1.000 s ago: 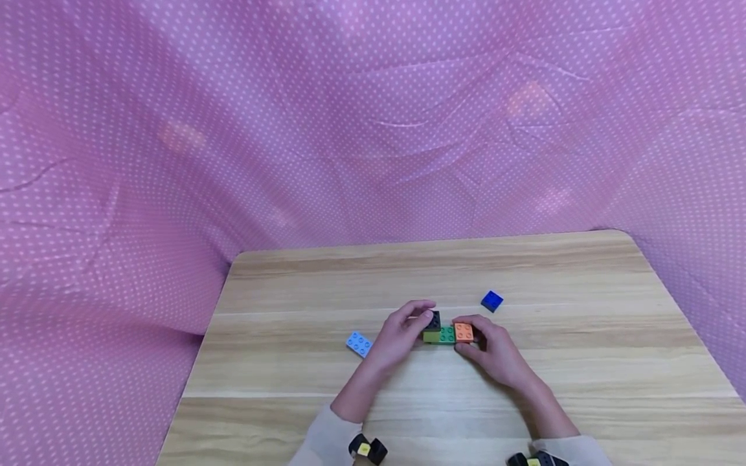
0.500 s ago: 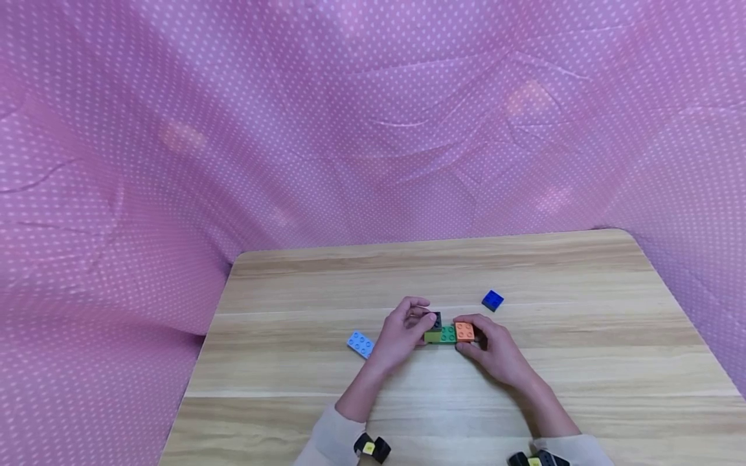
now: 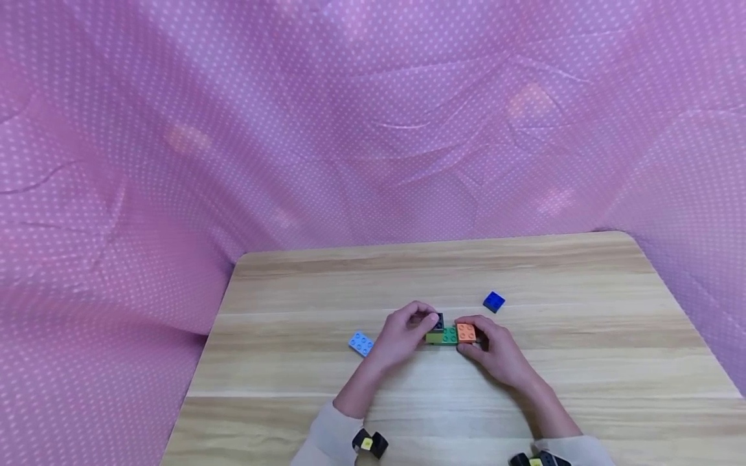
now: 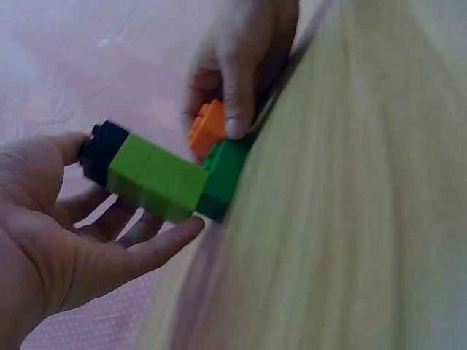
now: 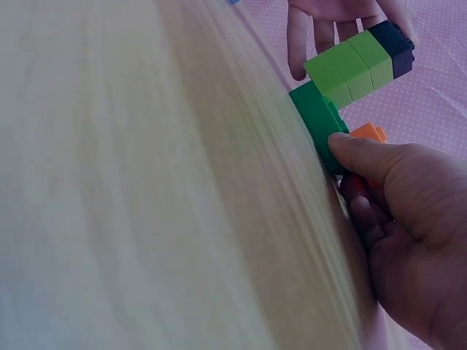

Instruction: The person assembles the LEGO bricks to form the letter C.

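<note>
A joined brick build stands on the table in front of me. Its dark green base brick [image 3: 449,335] carries a light green stack [image 4: 157,175] topped by a black brick [image 5: 392,49] on the left, and an orange brick [image 3: 465,332] on the right. My left hand [image 3: 402,333] is at the stack, thumb and index finger around the black brick, the other fingers alongside the light green part. With thumb and fingers my right hand [image 3: 499,349] grips the orange and dark green end. A bit of red [image 5: 355,187] shows beneath the right thumb.
A light blue brick [image 3: 361,343] lies left of my left hand, partly behind it in the head view. Farther back to the right sits a dark blue brick [image 3: 493,301]. Pink dotted cloth [image 3: 373,129] hangs around the wooden table [image 3: 303,285].
The left fingers lift slightly off the black brick and then come back down around it. My right hand keeps its grip, and the loose bricks stay put.
</note>
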### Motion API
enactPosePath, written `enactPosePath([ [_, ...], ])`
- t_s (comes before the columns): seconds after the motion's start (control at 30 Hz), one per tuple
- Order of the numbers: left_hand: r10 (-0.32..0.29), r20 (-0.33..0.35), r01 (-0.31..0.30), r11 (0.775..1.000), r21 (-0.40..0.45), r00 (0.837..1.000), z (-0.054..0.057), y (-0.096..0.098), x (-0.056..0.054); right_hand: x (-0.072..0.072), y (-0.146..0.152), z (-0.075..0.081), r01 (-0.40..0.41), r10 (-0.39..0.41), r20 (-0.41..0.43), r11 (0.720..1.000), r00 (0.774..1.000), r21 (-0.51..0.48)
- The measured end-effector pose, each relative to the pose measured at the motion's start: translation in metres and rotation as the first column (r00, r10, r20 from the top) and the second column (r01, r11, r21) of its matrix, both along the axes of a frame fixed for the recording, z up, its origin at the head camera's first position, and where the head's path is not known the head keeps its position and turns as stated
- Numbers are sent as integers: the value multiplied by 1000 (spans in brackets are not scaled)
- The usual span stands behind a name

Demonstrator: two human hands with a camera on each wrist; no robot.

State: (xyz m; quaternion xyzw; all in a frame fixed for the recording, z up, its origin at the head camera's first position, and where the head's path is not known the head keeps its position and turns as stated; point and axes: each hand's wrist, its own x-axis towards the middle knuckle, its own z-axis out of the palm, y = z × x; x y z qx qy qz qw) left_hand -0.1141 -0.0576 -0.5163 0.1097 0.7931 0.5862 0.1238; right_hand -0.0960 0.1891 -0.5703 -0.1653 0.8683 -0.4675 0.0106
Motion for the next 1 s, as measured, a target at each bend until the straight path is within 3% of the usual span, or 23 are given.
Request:
enactPosePath([
  [0.2,-35,-69,32,998,-49,997,6,-25,-6,-1,-2,-1,1,-1,19,1000,1000,-6],
  [0.4,-110,-140,97,991,-97,984,4,-78,-9,-1,-2,-2,-7,7,24,1000,1000,1],
  [0.67,-187,-115,160,964,-211,976,-2,-134,1,-1,-1,-5,-6,6,6,1000,1000,0],
  [0.83,-266,-108,230,937,-264,958,-10,-148,9,-1,-1,-5,-6,6,12,1000,1000,-4],
  [1.0,-250,-145,172,897,-408,957,-16,-147,13,0,-1,-4,-1,1,5,1000,1000,-2],
])
